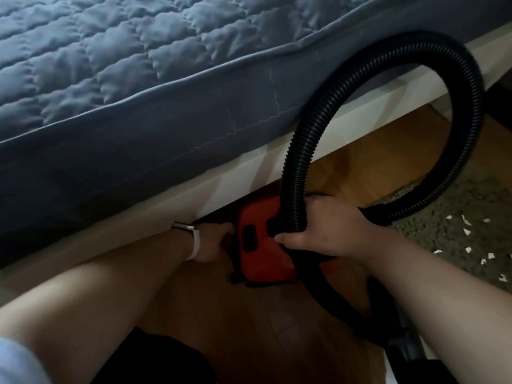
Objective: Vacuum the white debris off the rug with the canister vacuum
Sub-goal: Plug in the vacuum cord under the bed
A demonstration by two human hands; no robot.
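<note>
A red canister vacuum (257, 253) sits on the wooden floor, half under the bed's edge. My right hand (329, 228) grips it where the black ribbed hose (302, 151) joins its top. The hose loops high to the right and comes back down behind my right wrist. My left hand (213, 239), with a pale band on the wrist, holds the canister's left side under the bed frame; its fingers are partly hidden. White debris (468, 231) lies scattered on the grey-green rug (443, 217) at the right.
A bed with a blue quilted cover (138, 79) and a white frame (171, 200) fills the upper left. Wooden floor (249, 328) lies below the canister. A dark part of the vacuum's tube (407, 353) shows at the bottom right.
</note>
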